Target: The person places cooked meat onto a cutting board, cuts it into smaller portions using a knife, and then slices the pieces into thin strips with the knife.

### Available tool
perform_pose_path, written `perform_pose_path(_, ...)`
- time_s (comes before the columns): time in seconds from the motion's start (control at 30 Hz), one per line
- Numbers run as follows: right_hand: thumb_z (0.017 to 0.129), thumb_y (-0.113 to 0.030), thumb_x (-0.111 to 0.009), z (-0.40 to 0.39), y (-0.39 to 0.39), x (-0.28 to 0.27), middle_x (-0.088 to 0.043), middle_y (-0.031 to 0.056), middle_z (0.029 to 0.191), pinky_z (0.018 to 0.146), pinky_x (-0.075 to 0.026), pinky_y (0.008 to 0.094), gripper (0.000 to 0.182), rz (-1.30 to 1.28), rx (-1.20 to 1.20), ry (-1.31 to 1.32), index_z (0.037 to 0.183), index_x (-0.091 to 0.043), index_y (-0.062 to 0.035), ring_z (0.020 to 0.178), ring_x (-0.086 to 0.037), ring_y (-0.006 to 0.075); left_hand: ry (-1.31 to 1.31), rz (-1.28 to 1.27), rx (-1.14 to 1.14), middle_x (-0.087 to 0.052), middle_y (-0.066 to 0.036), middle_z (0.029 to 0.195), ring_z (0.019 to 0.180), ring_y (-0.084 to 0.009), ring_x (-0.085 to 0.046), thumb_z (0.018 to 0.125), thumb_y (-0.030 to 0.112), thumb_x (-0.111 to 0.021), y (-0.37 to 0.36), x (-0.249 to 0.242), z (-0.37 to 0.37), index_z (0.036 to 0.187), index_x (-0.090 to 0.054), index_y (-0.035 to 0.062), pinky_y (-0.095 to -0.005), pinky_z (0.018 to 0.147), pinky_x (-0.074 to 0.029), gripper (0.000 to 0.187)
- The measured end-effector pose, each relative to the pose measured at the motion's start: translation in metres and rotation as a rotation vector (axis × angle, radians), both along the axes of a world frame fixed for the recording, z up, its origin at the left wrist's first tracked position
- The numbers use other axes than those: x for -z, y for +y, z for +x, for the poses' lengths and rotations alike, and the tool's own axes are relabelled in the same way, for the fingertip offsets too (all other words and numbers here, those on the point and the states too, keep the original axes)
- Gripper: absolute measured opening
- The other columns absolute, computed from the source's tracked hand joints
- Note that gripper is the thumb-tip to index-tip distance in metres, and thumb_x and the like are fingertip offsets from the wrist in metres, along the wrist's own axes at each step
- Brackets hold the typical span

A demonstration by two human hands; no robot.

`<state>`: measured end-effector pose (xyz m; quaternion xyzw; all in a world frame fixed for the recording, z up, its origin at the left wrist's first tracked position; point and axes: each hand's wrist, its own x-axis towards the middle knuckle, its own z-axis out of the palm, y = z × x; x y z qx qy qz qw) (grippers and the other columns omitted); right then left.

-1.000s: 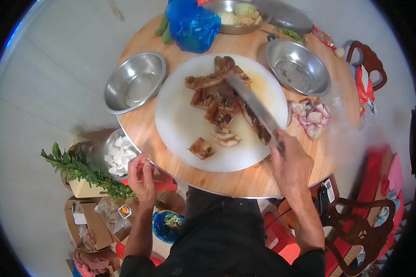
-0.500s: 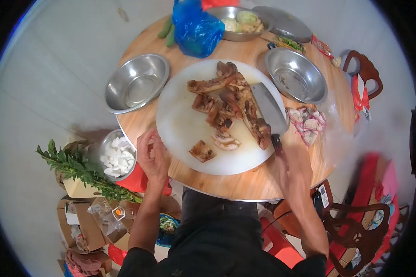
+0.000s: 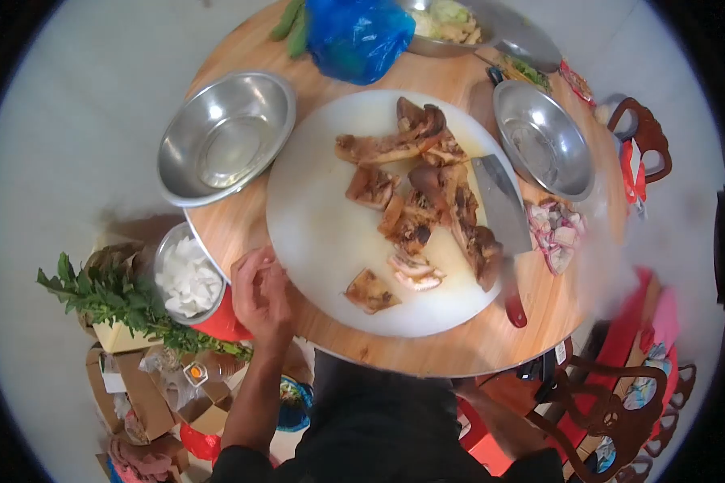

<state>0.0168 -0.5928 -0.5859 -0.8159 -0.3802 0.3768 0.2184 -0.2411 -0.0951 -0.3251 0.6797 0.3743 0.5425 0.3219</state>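
A round white cutting board (image 3: 322,282) bears large browned cooked meat pieces (image 3: 467,217), a smaller square piece (image 3: 370,291) and pale slices (image 3: 416,272). My left hand (image 3: 262,294) is at the table edge beside the board's left side, fingers loosely curled with nothing visible in them. A cleaver (image 3: 503,201) lies at the board's right side, its red-brown handle pointing toward me, with no hand on it. My right hand (image 3: 469,390) is low at the table's front edge beside my body; its fingers are hidden.
Metal basins (image 3: 227,141) (image 3: 544,141) flank the board. A blue plastic bag (image 3: 358,40) and a bowl of vegetables (image 3: 447,47) stand behind. Reddish-white peelings (image 3: 556,229) lie at right. A bowl of white chunks (image 3: 188,278) and leafy greens (image 3: 129,302) are at left. Wooden chairs (image 3: 612,410) stand at lower right.
My right hand has let go of the cleaver's handle and dropped to the table's front edge. The view has shifted slightly; my left hand stays beside the board.
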Motion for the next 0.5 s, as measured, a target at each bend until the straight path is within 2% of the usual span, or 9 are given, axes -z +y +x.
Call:
perform_pose_path(0.27, 0.101, -0.026, -0.061, 0.020, 0.077, -0.015, -0.077, 0.0261, 0.106, 0.091, -0.058, 0.0599, 0.032, -0.031, -0.031, -0.034, 0.110, -0.076, -0.0001, 0.098, -0.076, 0.0453, -0.097, -0.058, 0.076, -0.062, -0.015, 0.132, 0.110, -0.0212, -0.065, 0.108, 0.002, -0.060, -0.001, 0.011, -0.003, 0.140, -0.061, -0.0018, -0.0349, 0.092, -0.057, 0.032)
perform_pose_path(0.33, 0.101, -0.027, -0.061, 0.029, 0.090, -0.018, -0.077, 0.0262, 0.106, 0.091, -0.058, 0.0600, 0.032, -0.050, -0.051, -0.039, 0.111, -0.076, -0.0001, 0.099, -0.076, 0.0453, -0.006, 0.052, 0.064, -0.061, -0.018, 0.132, 0.109, -0.0228, -0.065, 0.108, 0.003, -0.061, 0.001, 0.007, -0.004, 0.142, -0.059, -0.0003, -0.0350, 0.092, -0.057, 0.035)
perform_pose_path(0.47, 0.101, -0.027, -0.061, 0.026, 0.110, -0.003, -0.077, 0.0263, 0.107, 0.092, -0.057, 0.0602, 0.033, -0.089, -0.098, -0.002, 0.111, -0.076, 0.0000, 0.099, -0.076, 0.0455, -0.051, 0.000, 0.094, -0.061, -0.019, 0.131, 0.111, -0.0244, -0.065, 0.109, 0.002, -0.057, -0.002, 0.002, -0.006, 0.143, -0.058, 0.0005, -0.0371, 0.086, -0.059, 0.034)
perform_pose_path(0.5, 0.102, -0.027, -0.060, 0.024, 0.112, -0.001, -0.077, 0.0263, 0.107, 0.092, -0.057, 0.0602, 0.033, -0.103, -0.109, 0.012, 0.112, -0.076, 0.0000, 0.099, -0.075, 0.0456, 0.005, 0.044, 0.065, -0.060, -0.019, 0.129, 0.109, -0.0246, -0.064, 0.110, 0.003, -0.054, -0.001, 0.001, -0.004, 0.142, -0.059, 0.0000, -0.0373, 0.081, -0.060, 0.033)
